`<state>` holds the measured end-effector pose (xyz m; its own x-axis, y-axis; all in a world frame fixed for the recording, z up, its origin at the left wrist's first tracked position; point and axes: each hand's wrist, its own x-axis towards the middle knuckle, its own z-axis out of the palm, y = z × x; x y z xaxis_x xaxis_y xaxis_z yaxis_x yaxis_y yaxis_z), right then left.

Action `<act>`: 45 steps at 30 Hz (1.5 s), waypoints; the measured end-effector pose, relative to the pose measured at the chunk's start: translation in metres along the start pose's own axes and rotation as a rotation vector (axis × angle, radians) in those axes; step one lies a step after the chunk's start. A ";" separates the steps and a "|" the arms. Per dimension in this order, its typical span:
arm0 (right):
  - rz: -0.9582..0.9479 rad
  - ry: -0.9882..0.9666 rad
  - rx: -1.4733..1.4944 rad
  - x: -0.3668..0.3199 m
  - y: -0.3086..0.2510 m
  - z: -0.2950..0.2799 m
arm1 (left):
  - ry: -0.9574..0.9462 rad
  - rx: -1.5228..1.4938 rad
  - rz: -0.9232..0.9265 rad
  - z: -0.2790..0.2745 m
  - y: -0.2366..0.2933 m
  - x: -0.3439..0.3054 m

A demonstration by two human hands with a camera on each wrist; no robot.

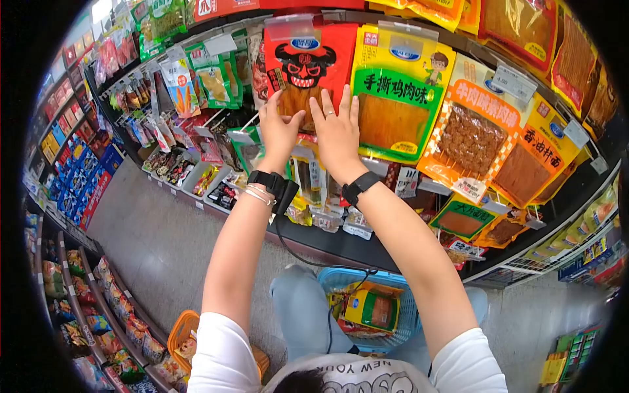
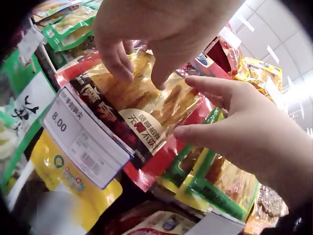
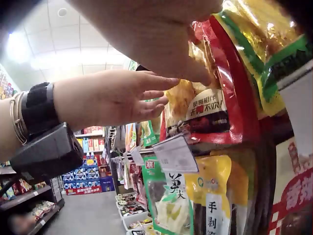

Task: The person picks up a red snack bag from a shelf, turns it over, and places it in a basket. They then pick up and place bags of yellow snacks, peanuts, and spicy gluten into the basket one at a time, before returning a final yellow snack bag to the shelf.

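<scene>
A red packet with a black horned mask (image 1: 304, 62) hangs on the rack, its clear window showing brown food. My left hand (image 1: 278, 131) is at its lower left, thumb and fingers spread and bent; the right hand (image 1: 337, 134), with a ring, lies over its lower right with fingers extended. In the left wrist view both hands are at the packet's window (image 2: 142, 88), the left hand (image 2: 151, 39) above and the right hand (image 2: 239, 122) to the side. The right wrist view shows fingers beside the red packet (image 3: 227, 83). Neither hand is plainly gripping it.
Yellow-green packets (image 1: 396, 98) and an orange packet (image 1: 472, 131) hang to the right. A blue basket (image 1: 409, 314) with packets stands between the knees, an orange basket (image 1: 183, 331) at lower left. A price tag (image 2: 85, 137) juts out below the red packet. A cable runs from the left wrist.
</scene>
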<state>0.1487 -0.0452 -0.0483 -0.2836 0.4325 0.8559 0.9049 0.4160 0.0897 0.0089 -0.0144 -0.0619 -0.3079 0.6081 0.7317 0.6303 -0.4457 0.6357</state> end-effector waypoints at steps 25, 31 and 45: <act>1.403 -0.616 0.916 -0.505 0.034 -0.033 | -0.650 -0.097 -0.979 0.072 -0.060 -0.537; 1.952 -0.684 0.955 -0.600 0.017 -0.045 | -0.829 0.186 -1.418 0.075 -0.110 -0.643; 2.265 -0.742 1.052 -0.623 0.025 -0.056 | -0.970 0.282 -1.675 0.064 -0.150 -0.702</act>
<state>0.3655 -0.3489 -0.5511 0.1126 0.4938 -0.8622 -0.3743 -0.7828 -0.4972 0.1767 -0.3328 -0.6868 -0.2490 0.3767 -0.8923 0.2738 0.9111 0.3082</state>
